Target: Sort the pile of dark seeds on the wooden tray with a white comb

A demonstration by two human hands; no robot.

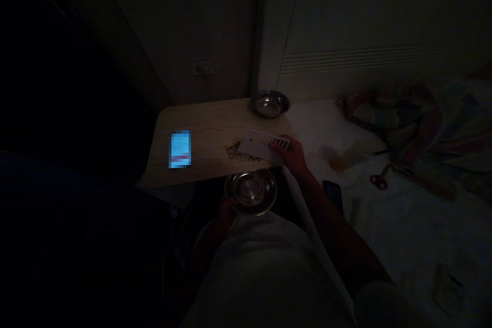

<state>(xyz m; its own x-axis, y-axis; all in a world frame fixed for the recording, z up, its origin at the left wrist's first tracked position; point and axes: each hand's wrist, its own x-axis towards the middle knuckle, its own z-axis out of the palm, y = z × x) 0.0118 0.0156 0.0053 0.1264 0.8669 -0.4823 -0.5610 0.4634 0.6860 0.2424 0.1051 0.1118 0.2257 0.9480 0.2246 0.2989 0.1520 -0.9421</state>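
My right hand [290, 154] is closed on the right end of a flat white plastic piece with a row of slots [261, 144]. Its left end is beside small dark bits [231, 150], perhaps seeds, scattered on the small wooden table [207, 118]. Below the table's front edge, my left hand [228, 208] grips the rim of a shiny metal bowl [229, 188]. Some small bits lie inside that bowl. The dim light hides most of the left fingers.
A second metal bowl [270, 104] stands at the table's back right corner. A lit phone [180, 149] lies on the left. On the white bed to the right are red-handled scissors [378, 181], a dark device [332, 192] and a striped cloth [430, 118]. A wall socket [202, 68] holds a plug.
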